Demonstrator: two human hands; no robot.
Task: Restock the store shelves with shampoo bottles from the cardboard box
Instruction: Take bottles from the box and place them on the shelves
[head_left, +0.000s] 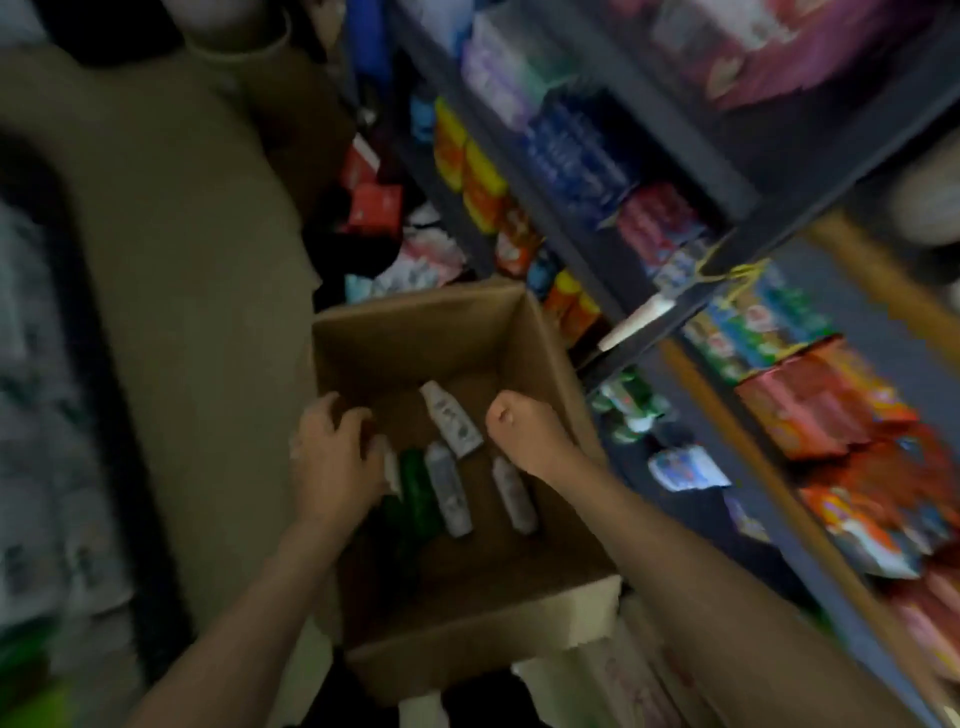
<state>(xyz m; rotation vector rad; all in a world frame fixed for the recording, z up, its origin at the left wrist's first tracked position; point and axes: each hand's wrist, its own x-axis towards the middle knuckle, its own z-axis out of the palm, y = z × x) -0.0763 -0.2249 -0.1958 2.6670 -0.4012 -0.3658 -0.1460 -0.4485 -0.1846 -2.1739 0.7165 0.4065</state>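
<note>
— Bottles left in the cardboard box (540, 332): several pale ones (450, 427) lying flat on its bottom, a green one (415, 491) beside them.

— And the hands?

— Left hand (332, 457) curls at the box's near-left corner, fingers over a bottle; whether it actually grips, I can't tell through the blur. Right hand (524, 434) is a fist above the box, holding nothing.

— How would they handle?

— Probably light, stiff plastic, maybe slick. I'd take one around the body, then turn to the shelves (691, 171).

Both hands, left (332, 457) and right (524, 434), are reaching into the cardboard box (415, 338) above lying shampoo bottles (449, 488), beside stocked shelves (675, 171).
</note>
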